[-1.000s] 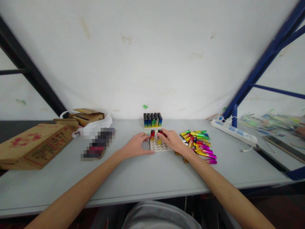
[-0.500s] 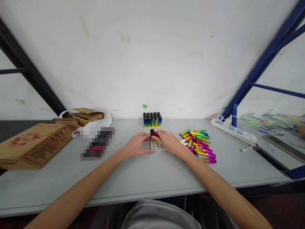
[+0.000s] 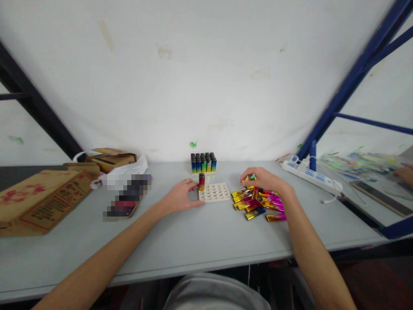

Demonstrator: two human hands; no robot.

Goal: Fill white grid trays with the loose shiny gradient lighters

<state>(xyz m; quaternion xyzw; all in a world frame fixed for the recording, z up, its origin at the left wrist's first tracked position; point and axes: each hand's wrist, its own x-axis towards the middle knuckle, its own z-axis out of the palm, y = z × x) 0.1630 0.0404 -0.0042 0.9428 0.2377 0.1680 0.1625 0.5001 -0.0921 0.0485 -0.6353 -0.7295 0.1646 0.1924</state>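
A white tray (image 3: 215, 199) with rows of round holes lies on the table. One red lighter (image 3: 201, 182) with a dark top stands upright in its back left corner. My left hand (image 3: 185, 196) spans the tray's left end, thumb at the front corner and fingers by the red lighter, steadying the tray. Over a loose pile of shiny lighters (image 3: 245, 203), right of the tray, my right hand (image 3: 263, 178) has its fingers curled around a yellow-green lighter (image 3: 252, 177). Its fingertips are partly hidden. Behind the tray stands a block of upright blue, green and yellow lighters (image 3: 203, 165).
At left lie a cardboard box (image 3: 45, 193), a smaller open box (image 3: 112, 161), a white plastic bag (image 3: 129, 172) and a partly blurred phone (image 3: 132, 198). A power strip (image 3: 311, 176) lies at right by the blue frame. Far right, another person's hand (image 3: 405, 174) shows.
My right hand has left the tray and moved right to the lighter pile. The red lighter now stands alone in the tray. My left hand stays at the tray's left end.
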